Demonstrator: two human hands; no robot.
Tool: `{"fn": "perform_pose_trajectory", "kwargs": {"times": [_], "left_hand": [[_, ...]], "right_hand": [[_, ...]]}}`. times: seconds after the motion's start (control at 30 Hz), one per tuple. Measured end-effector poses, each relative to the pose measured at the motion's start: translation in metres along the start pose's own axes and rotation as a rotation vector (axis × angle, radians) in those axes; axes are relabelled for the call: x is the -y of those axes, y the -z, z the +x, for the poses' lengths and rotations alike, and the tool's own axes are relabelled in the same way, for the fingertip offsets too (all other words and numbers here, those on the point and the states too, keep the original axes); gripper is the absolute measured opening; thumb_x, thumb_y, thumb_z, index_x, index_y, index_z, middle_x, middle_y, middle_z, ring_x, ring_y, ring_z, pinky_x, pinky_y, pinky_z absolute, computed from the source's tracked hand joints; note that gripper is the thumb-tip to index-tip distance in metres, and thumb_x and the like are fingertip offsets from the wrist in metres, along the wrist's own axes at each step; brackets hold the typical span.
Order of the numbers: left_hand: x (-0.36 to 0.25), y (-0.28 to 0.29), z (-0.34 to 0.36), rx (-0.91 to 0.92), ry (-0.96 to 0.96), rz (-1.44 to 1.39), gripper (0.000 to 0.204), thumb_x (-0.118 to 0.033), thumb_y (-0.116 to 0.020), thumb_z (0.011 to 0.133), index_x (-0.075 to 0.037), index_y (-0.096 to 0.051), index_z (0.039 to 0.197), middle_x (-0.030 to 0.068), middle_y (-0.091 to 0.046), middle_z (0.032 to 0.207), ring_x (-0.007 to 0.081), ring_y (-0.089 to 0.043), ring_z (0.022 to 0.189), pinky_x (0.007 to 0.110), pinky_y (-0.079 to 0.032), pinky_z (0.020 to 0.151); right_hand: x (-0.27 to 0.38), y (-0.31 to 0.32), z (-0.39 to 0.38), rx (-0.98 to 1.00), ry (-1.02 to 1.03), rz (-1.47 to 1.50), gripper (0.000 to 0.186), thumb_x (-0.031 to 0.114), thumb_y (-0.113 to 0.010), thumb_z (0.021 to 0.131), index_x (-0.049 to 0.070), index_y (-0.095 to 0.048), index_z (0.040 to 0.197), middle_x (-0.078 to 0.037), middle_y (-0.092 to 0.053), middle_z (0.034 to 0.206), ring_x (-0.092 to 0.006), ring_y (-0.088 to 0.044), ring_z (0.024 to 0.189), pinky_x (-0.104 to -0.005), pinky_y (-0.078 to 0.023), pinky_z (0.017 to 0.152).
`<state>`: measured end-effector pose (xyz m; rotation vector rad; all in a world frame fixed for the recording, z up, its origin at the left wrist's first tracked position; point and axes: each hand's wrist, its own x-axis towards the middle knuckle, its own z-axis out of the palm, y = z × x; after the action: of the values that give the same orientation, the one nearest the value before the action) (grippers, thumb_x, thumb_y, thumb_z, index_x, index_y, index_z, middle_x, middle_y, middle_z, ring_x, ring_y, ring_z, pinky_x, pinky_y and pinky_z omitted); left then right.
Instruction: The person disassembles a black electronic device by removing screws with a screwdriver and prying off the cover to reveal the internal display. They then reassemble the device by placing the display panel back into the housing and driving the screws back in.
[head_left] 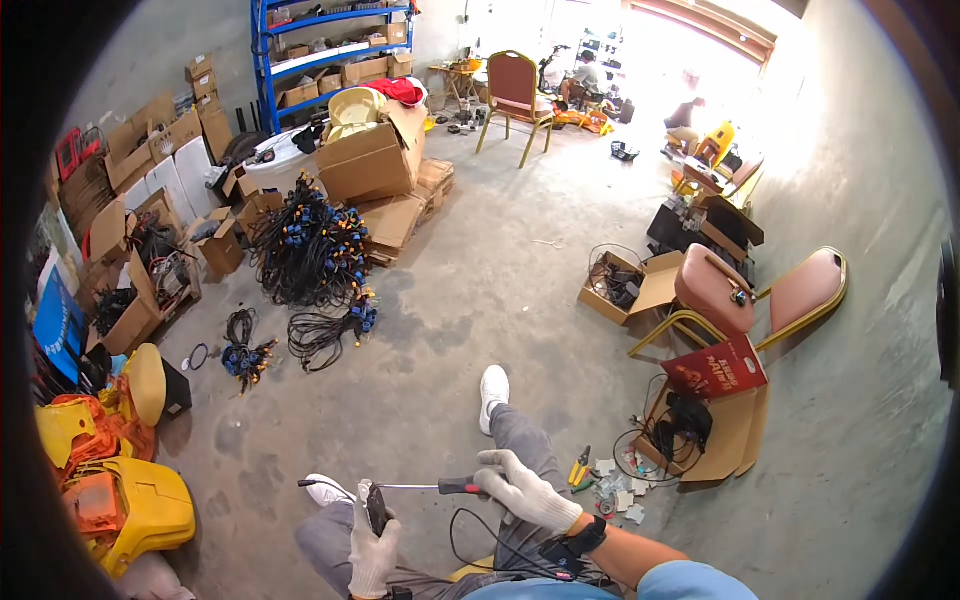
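Note:
My left hand (pixel 373 553), in a white glove, is closed around a small dark device (pixel 376 509) held upright above my left leg. A black cable (pixel 322 487) runs from near its top to the left. My right hand (pixel 528 494), also gloved, grips the red-and-black handle of a screwdriver (pixel 458 486). The long metal shaft points left, level, with its tip at or close to the device; I cannot tell whether it touches a screw. Another thin black cable (pixel 456 520) loops below the screwdriver, over my lap.
Yellow-handled pliers (pixel 579 466) and small scraps (pixel 625 499) lie on the floor to my right, beside an open carton (pixel 735 440). Yellow plastic shells (pixel 140 505) stand at left. Bundled black cables (pixel 310 245) are heaped ahead. Chairs (pixel 715 290) stand at right; people work far back.

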<state>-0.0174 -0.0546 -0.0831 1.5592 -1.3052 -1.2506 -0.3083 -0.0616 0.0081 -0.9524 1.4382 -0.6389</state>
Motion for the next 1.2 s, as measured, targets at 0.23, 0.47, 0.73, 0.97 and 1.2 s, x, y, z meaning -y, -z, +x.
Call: {"fn": "perform_pose_trajectory", "kwargs": {"times": [0.23, 0.47, 0.73, 0.97, 1.2], "left_hand": [[0.0, 0.007, -0.007, 0.011, 0.005, 0.099, 0.075, -0.009, -0.067, 0.093, -0.012, -0.043, 0.164, 0.0077, -0.07, 0.108, 0.0201, -0.068, 0.092, 0.036, -0.056, 0.084], [-0.011, 0.004, -0.002, 0.02, -0.181, 0.193, 0.075, -0.013, -0.068, 0.096, -0.004, -0.039, 0.165, 0.0143, -0.069, 0.128, 0.0286, -0.067, 0.113, 0.039, -0.052, 0.104], [-0.015, 0.009, -0.009, 0.041, -0.024, -0.006, 0.078, -0.01, -0.065, 0.098, -0.011, -0.033, 0.169, 0.0032, -0.065, 0.11, 0.0126, -0.063, 0.099, 0.031, -0.053, 0.094], [-0.012, 0.01, -0.008, 0.057, -0.035, -0.033, 0.079, -0.007, -0.064, 0.099, -0.014, -0.031, 0.171, 0.0022, -0.065, 0.11, 0.0116, -0.063, 0.097, 0.03, -0.054, 0.091], [-0.017, 0.008, -0.008, 0.053, -0.057, -0.042, 0.08, -0.005, -0.065, 0.099, -0.013, -0.032, 0.171, 0.0022, -0.064, 0.111, 0.0117, -0.061, 0.099, 0.03, -0.053, 0.093]], "right_hand": [[-0.032, -0.007, 0.013, -0.092, 0.277, -0.1, 0.053, 0.033, -0.066, 0.107, 0.0, -0.052, 0.146, -0.016, -0.074, 0.121, -0.0204, -0.069, 0.118, -0.0335, -0.054, 0.102], [-0.033, 0.001, 0.008, -0.182, 0.537, -0.342, 0.06, 0.015, -0.076, 0.092, 0.003, -0.05, 0.145, -0.015, -0.065, 0.123, -0.024, -0.066, 0.114, -0.0409, -0.055, 0.101], [-0.011, -0.011, 0.007, -0.092, 0.057, 0.113, 0.056, 0.008, -0.072, 0.094, 0.003, -0.049, 0.145, -0.011, -0.065, 0.113, -0.0143, -0.068, 0.088, -0.0318, -0.059, 0.076], [-0.01, -0.011, 0.004, -0.114, 0.162, 0.006, 0.058, 0.006, -0.074, 0.093, 0.003, -0.048, 0.145, -0.014, -0.065, 0.121, -0.0162, -0.069, 0.09, -0.0327, -0.059, 0.079], [-0.039, -0.01, 0.013, -0.154, 0.462, -0.129, 0.047, 0.015, -0.067, 0.102, 0.0, -0.049, 0.143, -0.014, -0.066, 0.111, -0.0107, -0.063, 0.071, -0.0284, -0.054, 0.064]]}}
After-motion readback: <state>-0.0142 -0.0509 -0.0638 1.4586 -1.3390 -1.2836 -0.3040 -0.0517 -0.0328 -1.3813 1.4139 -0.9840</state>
